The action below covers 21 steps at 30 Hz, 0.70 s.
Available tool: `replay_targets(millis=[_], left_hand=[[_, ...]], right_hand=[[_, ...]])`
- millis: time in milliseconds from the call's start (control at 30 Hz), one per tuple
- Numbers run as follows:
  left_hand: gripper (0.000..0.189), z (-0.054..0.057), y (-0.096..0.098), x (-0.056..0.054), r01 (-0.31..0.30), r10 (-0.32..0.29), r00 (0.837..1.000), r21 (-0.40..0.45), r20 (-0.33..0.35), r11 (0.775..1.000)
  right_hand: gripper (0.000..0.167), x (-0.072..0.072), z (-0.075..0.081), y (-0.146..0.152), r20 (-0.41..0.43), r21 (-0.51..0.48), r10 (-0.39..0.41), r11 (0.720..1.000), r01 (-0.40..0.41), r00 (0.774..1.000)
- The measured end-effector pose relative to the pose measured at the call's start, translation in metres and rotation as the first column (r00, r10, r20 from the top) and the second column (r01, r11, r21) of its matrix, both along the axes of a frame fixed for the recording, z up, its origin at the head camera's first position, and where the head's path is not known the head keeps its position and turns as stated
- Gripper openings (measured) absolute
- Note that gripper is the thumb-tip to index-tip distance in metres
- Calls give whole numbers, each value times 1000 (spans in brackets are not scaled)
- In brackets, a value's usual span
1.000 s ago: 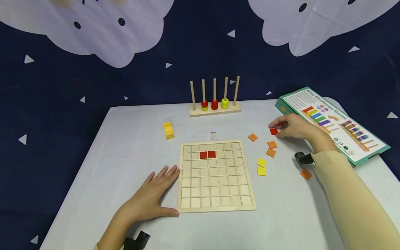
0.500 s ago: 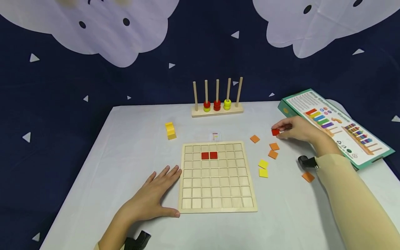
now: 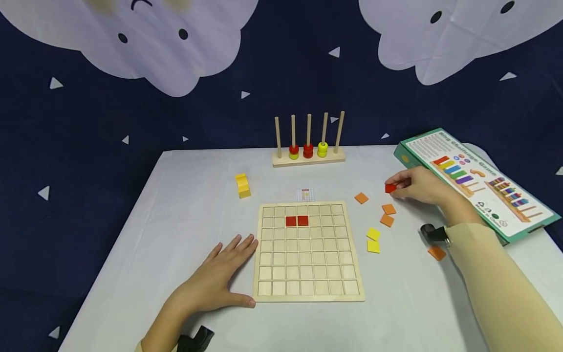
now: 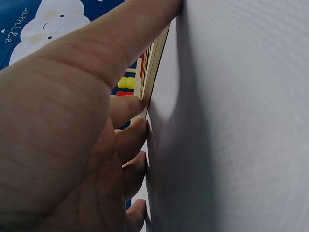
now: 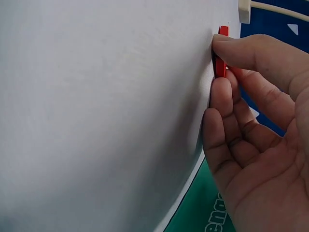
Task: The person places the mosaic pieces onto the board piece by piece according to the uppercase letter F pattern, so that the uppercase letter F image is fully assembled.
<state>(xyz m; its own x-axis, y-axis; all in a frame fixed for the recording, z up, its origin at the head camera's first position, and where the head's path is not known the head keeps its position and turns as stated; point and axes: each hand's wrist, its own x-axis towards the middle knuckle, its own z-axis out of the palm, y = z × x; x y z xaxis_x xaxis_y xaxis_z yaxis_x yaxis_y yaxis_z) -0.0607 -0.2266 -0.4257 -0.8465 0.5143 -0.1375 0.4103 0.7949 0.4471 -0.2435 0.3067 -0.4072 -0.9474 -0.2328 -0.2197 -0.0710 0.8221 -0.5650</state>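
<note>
A square wooden grid board (image 3: 310,244) lies in the middle of the table, with two red tiles (image 3: 296,221) side by side in its second row. My left hand (image 3: 215,278) rests spread on the table, fingertips and thumb at the board's left edge. Between thumb and fingers my right hand (image 3: 420,186) pinches a red square tile (image 3: 390,188), close to the tabletop beside the box. In the right wrist view this tile (image 4: 143,65) is not shown; there the pinched tile (image 5: 222,53) appears edge-on under the thumb.
Orange tiles (image 3: 361,198) and two yellow tiles (image 3: 373,246) lie right of the board. A peg stand (image 3: 309,159) with red and yellow rings stands behind. Yellow blocks (image 3: 243,186), a small pattern card (image 3: 305,195) and a green game box (image 3: 479,181) are also on the table.
The whole head view has shifted slightly right and down. Relative to the table, both hands look almost still, and the right hand keeps its pinch on the red tile.
</note>
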Motion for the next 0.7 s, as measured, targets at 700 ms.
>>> replay_targets(millis=[700], left_hand=[[123, -1, -1, 0, 15, -15, 1000, 4, -23, 1000]], right_hand=[[36, 13, 18, -34, -68, -47, 59, 997, -63, 996]])
